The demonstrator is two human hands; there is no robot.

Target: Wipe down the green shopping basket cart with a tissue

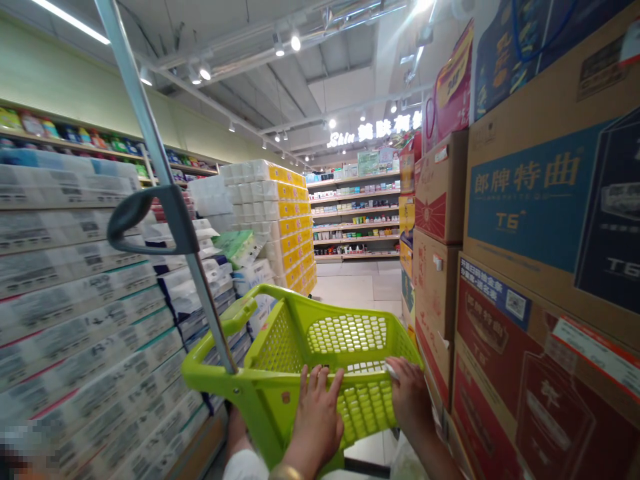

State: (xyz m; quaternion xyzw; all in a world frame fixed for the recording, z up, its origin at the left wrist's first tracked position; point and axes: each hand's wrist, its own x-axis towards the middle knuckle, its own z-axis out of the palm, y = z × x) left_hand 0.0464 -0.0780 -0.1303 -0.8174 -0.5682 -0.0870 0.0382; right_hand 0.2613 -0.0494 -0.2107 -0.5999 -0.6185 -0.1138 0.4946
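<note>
A lime green plastic shopping basket (280,347) on a trolley fills the lower middle of the head view. My left hand (316,417) lies on its near wall with the fingers hooked over the rim. My right hand (410,393) grips the basket's right rim, fingers curled over the edge. The basket looks empty inside. A grey metal pull handle (165,193) with a dark grip rises from the basket's left side toward the upper left.
Stacked packs of tissue (85,313) line the left side. Tall stacks of brown and red cardboard boxes (540,267) crowd the right. A narrow aisle of light floor (360,287) runs ahead to shelves (355,213) of goods.
</note>
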